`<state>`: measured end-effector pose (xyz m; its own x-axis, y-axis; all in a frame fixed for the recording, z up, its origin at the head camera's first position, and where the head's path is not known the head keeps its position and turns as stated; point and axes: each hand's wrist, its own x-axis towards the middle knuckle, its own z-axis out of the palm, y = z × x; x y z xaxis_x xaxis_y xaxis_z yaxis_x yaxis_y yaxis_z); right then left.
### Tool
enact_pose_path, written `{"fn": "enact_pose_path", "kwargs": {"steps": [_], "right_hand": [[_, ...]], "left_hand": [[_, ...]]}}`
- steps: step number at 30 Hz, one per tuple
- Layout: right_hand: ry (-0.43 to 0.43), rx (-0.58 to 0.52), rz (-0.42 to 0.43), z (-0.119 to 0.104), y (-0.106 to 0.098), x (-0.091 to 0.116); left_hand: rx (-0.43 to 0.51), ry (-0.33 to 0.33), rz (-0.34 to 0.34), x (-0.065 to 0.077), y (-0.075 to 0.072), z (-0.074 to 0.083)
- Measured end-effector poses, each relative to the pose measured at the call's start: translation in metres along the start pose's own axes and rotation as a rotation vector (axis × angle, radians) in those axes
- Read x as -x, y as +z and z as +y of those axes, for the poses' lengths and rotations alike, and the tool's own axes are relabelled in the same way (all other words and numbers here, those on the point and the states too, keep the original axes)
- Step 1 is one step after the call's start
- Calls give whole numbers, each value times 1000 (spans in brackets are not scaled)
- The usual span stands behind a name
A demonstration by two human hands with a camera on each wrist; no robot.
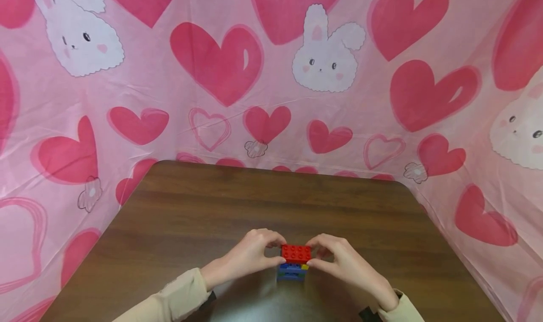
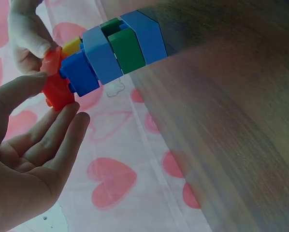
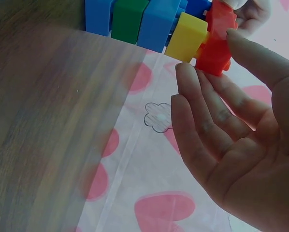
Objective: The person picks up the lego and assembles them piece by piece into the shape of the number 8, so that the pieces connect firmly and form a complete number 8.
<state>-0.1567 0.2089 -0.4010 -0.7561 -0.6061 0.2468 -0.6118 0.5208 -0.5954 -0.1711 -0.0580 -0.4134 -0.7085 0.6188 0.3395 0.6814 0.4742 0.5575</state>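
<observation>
On the wooden table stands a short tower of toy building bricks with a red brick (image 1: 296,252) on top. My left hand (image 1: 251,255) pinches the red brick's left end between thumb and fingers. At its right end my right hand (image 1: 341,258) holds it the same way. Beneath the red brick, a dark blue brick (image 2: 80,73) and a yellow brick (image 3: 186,37) sit side by side. Under them come a blue brick (image 2: 102,54), a green layer (image 2: 127,50) and a blue brick at the base (image 2: 145,36). A narrow gap with studs shows under the red brick.
The brown table (image 1: 271,194) reaches back to a pink cloth backdrop (image 1: 280,100) printed with hearts and rabbits, which also runs along both sides. Beige sleeves (image 1: 180,296) cover the forearms, with dark straps at the wrists.
</observation>
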Motion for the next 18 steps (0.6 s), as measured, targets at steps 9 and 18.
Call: {"fn": "enact_pose_path", "kwargs": {"steps": [9, 18], "right_hand": [[-13, -22, 7, 1, 3, -2], [0, -58, 4, -1, 3, -3]], "left_hand": [[24, -22, -10, 2, 1, 0], [18, -12, -20, 0, 1, -1]]}}
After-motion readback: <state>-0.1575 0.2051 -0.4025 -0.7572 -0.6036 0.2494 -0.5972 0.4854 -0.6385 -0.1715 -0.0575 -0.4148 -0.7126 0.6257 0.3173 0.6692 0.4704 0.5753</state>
